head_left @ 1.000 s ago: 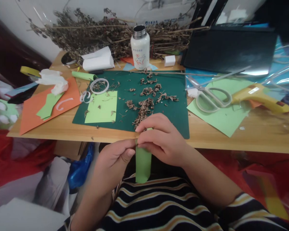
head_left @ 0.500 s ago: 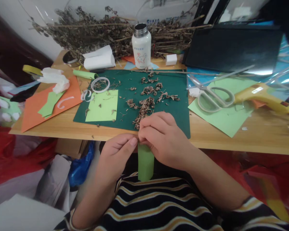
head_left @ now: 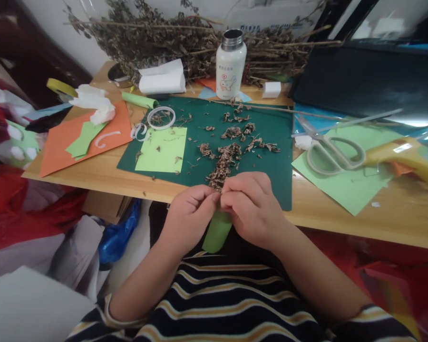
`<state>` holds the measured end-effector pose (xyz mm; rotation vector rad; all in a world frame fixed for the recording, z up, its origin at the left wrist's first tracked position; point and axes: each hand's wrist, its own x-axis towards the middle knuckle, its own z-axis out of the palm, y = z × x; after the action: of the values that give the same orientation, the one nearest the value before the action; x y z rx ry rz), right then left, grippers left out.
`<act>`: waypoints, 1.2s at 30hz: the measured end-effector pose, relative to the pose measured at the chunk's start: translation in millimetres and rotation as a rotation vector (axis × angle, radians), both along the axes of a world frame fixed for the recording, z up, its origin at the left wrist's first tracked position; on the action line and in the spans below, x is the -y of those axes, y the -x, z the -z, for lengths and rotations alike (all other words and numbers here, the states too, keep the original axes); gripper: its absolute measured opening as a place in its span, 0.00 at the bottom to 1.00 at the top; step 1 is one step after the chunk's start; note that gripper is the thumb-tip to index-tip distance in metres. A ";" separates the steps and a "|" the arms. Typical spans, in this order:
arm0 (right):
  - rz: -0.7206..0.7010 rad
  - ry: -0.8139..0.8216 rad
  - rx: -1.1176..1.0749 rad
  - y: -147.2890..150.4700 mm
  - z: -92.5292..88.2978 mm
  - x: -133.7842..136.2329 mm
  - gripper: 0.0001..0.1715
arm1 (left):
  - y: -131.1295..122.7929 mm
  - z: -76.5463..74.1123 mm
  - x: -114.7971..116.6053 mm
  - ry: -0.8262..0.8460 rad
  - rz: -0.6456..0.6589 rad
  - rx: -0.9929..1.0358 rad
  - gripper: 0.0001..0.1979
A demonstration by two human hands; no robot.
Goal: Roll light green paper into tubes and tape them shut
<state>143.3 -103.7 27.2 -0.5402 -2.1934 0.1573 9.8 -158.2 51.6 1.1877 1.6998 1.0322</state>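
My left hand (head_left: 189, 218) and my right hand (head_left: 255, 209) meet at the near edge of the desk, thumbs and fingers pinched together. Between them they grip the upper end of a curved green paper piece (head_left: 217, 232), which hangs down tilted over my lap. Just beyond my fingertips a clump of dried leaves (head_left: 223, 166) lies on the dark green cutting mat (head_left: 196, 178). Whether those leaves join the paper is hidden by my fingers. More dried leaf bits and a light green paper square (head_left: 160, 154) lie on the mat.
Scissors (head_left: 333, 152) and a yellow glue gun (head_left: 406, 154) lie at right on green paper. An open white bottle (head_left: 230, 66) stands behind the mat, before a pile of dried branches (head_left: 157, 40). A tape ring (head_left: 161, 117) and orange paper (head_left: 53, 156) are at left.
My view has shifted, so the desk appears further right. The green paper has tilted, its lower end swinging left. Both hands stay pinched together at its upper end.
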 end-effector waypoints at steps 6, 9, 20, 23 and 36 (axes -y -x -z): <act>0.031 0.015 -0.146 3.2 8.9 -2.3 0.05 | 1.4 7.4 2.1 -0.028 -0.066 0.051 0.11; 0.078 0.004 -0.172 4.8 9.6 -2.2 0.04 | 2.7 16.6 4.2 -0.046 -0.109 0.154 0.12; 0.137 0.024 -0.158 7.6 5.3 -0.1 0.05 | 1.0 19.5 6.9 -0.089 -0.091 0.322 0.08; 0.151 -0.005 -0.118 7.3 7.3 1.7 0.04 | -1.3 16.7 2.4 -0.081 -0.121 0.258 0.07; 0.165 -0.028 -0.094 6.4 18.6 6.9 0.04 | 0.8 14.5 -5.4 -0.064 -0.111 0.145 0.09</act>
<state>136.9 -110.6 8.5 -0.6811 -2.0472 0.0628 9.0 -152.8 37.1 1.0412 1.6438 1.2191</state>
